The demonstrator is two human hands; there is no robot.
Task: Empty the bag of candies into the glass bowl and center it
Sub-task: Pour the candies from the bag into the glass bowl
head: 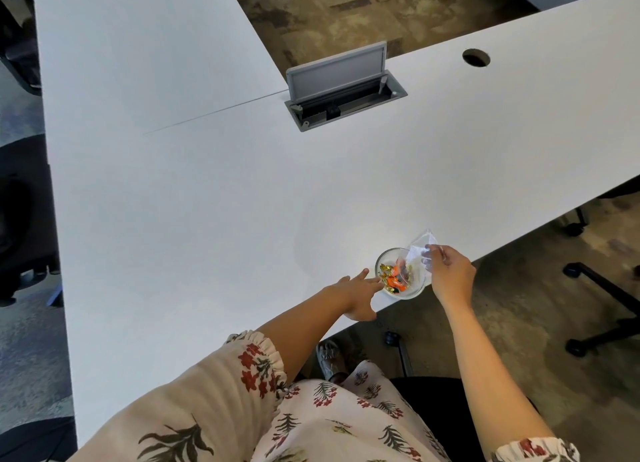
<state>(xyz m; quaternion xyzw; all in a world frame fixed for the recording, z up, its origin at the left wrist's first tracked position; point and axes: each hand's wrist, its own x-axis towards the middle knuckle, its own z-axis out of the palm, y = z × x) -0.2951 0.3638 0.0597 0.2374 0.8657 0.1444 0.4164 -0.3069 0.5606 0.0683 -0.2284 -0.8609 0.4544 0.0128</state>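
The glass bowl (401, 273) sits near the front edge of the white table (242, 184), far off to the person's right, well away from the table's middle. Inside it lie wrapped candies (394, 280) in orange and gold foil.

The right hand (450, 271) pinches the clear plastic bag (417, 254) between thumb and fingertips, holding it tipped over the bowl so its mouth hangs down into the rim. The bag looks nearly empty, though its film is so transparent that a last candy inside would be hard to tell.

The left hand (360, 293) lies flat and open on the table, fingers stretched out with the tips touching the bowl's near-left wall, steadying it; it grips nothing.

The bag is limp and almost weightless; a pinch at a bottom corner and a light shake should clear it. The bowl is the opposite: rigid, smooth, fairly heavy for its size and breakable, and close to the edge. It is likely best moved by cupping the wall with spread fingers on both sides and sliding it across the slick tabletop, rather than lifting by the thin rim.
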